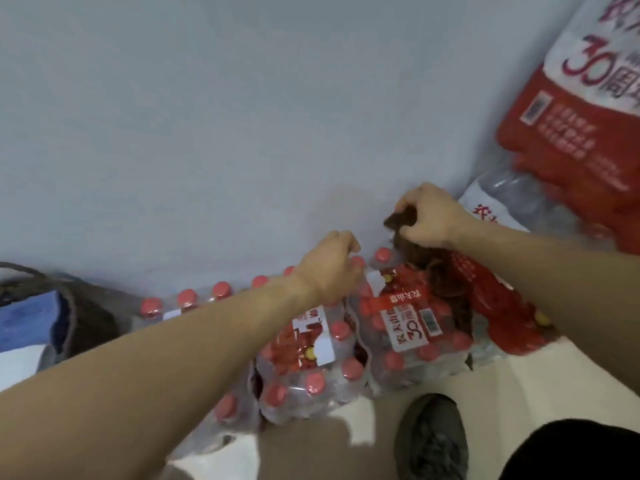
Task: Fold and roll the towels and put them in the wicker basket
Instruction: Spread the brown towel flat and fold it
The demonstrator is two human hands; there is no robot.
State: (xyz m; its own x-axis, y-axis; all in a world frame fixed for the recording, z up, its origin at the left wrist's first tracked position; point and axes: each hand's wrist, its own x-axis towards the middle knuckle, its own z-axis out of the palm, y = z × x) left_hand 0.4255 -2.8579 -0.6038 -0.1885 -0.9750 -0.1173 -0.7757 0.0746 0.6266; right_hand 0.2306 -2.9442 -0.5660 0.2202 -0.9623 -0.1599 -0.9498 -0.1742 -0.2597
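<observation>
While pinched (right hand [431, 216]): limp towel [446, 292]

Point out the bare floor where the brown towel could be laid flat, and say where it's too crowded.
Bare pale floor lies between the water bottle packs and the shoe, running right. Another bare strip sits left of the shoe. Crowded: packs line the wall from the wicker basket to the corner, where the right hand grips the brown towel.

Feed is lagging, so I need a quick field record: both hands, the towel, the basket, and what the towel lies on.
right hand: pinches brown towel's upper edge
left hand: over bottle caps, fingers curled; grip unclear
brown towel: draped on shrink-wrapped bottle packs, unfolded
wicker basket: far left, holds blue cloth
shoe: on floor, below packs
</observation>
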